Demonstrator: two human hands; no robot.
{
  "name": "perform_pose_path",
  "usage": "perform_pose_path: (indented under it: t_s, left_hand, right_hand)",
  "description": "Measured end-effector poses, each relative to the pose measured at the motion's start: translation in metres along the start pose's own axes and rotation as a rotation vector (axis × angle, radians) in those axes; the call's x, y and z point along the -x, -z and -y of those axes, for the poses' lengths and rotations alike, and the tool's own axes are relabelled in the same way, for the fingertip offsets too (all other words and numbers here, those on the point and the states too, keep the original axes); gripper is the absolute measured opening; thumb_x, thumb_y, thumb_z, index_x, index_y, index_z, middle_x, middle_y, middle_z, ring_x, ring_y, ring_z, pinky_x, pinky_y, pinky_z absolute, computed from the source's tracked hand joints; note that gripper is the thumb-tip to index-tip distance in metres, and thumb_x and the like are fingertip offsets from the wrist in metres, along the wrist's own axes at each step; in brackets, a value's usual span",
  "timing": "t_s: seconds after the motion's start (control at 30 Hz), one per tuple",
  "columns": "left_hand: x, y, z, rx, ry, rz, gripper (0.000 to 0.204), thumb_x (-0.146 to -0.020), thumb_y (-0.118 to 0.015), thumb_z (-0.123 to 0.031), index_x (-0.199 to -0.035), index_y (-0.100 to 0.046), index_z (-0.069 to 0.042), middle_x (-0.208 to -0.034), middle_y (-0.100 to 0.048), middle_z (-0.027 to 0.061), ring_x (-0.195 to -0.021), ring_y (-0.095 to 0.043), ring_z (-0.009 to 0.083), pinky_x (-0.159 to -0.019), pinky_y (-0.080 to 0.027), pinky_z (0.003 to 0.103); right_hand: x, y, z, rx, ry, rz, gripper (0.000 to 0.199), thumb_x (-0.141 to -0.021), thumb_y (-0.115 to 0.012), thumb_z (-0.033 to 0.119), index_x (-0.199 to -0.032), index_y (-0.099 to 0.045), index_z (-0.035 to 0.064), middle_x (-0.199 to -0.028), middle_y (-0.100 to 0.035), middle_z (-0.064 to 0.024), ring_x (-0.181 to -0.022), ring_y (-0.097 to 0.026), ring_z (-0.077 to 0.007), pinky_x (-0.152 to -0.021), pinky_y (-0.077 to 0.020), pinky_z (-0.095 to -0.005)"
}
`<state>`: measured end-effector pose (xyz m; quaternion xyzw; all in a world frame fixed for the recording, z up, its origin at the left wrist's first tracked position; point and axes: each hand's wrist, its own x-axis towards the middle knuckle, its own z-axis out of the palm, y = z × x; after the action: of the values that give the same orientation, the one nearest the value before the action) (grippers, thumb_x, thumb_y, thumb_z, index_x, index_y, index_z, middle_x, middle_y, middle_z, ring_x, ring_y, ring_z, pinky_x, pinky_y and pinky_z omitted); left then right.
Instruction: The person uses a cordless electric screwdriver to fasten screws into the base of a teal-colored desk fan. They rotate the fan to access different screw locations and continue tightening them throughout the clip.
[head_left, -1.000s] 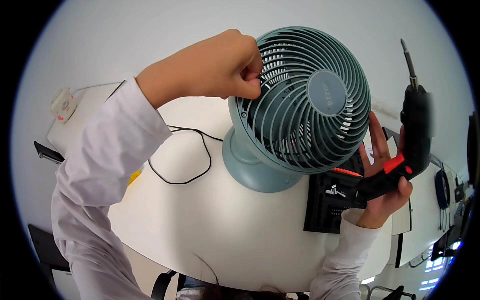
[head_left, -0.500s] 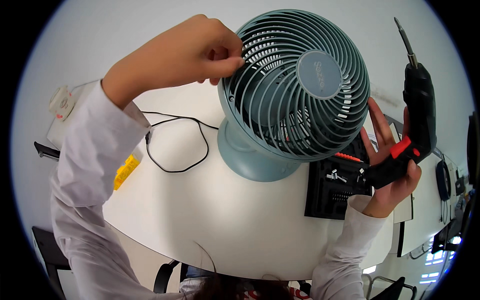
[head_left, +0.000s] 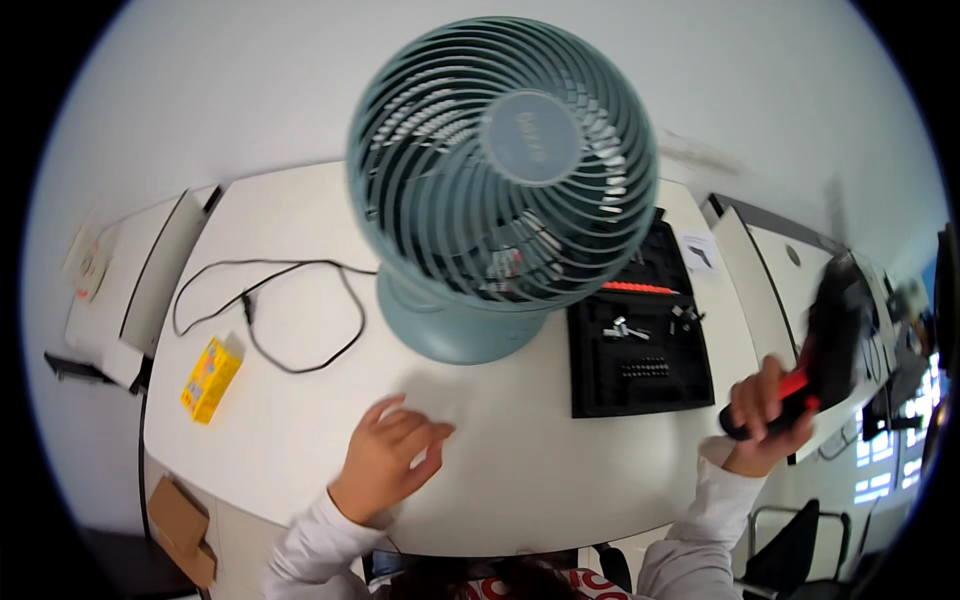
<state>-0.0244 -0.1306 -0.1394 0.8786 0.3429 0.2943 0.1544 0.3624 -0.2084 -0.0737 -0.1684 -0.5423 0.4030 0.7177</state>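
Observation:
A blue-green desk fan (head_left: pixel 440 330) with a spiral front grille stands on the white table. Low over the table, in front of the fan, is my left hand (head_left: pixel 390 460); its fingers curl loosely, the thumb stands apart, and I make out nothing between them. Off to the right, my right hand (head_left: pixel 765 410) grips the handle of a black and red electric screwdriver (head_left: pixel 835 320). The tool points upward; its body and bit are smeared by motion. Between the fan and my right hand lies an unfolded black tool case (head_left: pixel 640 390) with rows of small bits.
Left of the fan, a black cable (head_left: pixel 300 370) loops over the table (head_left: pixel 270 440), and a small yellow box (head_left: pixel 212 380) stands near it. A white paper slip (head_left: pixel 700 253) is beside the tool case. Cardboard (head_left: pixel 180 520) sits on the floor at left, a chair (head_left: pixel 790 550) at right.
My left hand has left the grille's left edge and come down toward the table front. The right hand has moved away from the fan, down and right, still gripping the electric screwdriver. The view has shifted.

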Motion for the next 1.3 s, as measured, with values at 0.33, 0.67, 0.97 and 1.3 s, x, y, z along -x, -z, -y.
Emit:
perform_pose_path:
  t_s: [0.33,0.67,0.97,1.3]
  left_hand:
    - [0.036,-0.057,-0.033,1.611,0.491,-0.107,0.056,-0.086,-0.071,-0.015,-0.135,-0.047,-0.002,-0.127,-0.058,0.0200,-0.116,-0.057,0.0307,-0.101,-0.045,0.048]
    - [0.057,-0.059,-0.036,1.887,0.717,-0.018,0.072,-0.083,-0.077,-0.013,-0.143,-0.039,-0.003,-0.144,-0.046,0.0230,-0.130,-0.050,0.0348,-0.101,-0.049,0.048]
    - [0.075,-0.075,-0.018,1.956,0.772,-0.206,0.076,-0.078,-0.085,-0.028,-0.136,-0.039,-0.012,-0.133,-0.054,0.0155,-0.116,-0.060,0.0280,-0.087,-0.055,0.038]
    - [0.073,-0.085,-0.010,2.053,0.646,-0.268,0.066,-0.089,-0.073,-0.031,-0.141,-0.035,-0.017,-0.129,-0.051,0.0095,-0.105,-0.060,0.0248,-0.095,-0.049,0.047]
  right_hand:
    - [0.113,-0.027,-0.023,-0.017,-0.795,0.124,0.072,-0.077,-0.079,0.022,-0.134,-0.049,-0.0089,-0.089,-0.071,-0.0125,-0.069,-0.067,-0.0159,-0.066,-0.0519,-0.0285]
    - [0.091,-0.089,-0.072,-0.370,-1.109,0.037,0.075,-0.090,-0.069,0.019,-0.152,-0.029,0.0052,-0.117,-0.060,-0.0141,-0.080,-0.064,-0.0140,-0.082,-0.0515,-0.0289]
    - [0.015,-0.036,-0.030,0.956,-0.676,0.469,0.038,-0.088,-0.069,0.017,-0.125,-0.062,0.0080,-0.123,-0.066,-0.0120,-0.105,-0.066,-0.0330,-0.085,-0.0553,-0.0362]
    - [-0.085,0.113,-0.109,1.692,-0.562,0.614,0.035,-0.090,-0.067,0.026,-0.118,-0.064,0.0063,-0.116,-0.057,-0.0078,-0.101,-0.061,-0.0302,-0.088,-0.0513,-0.0410]
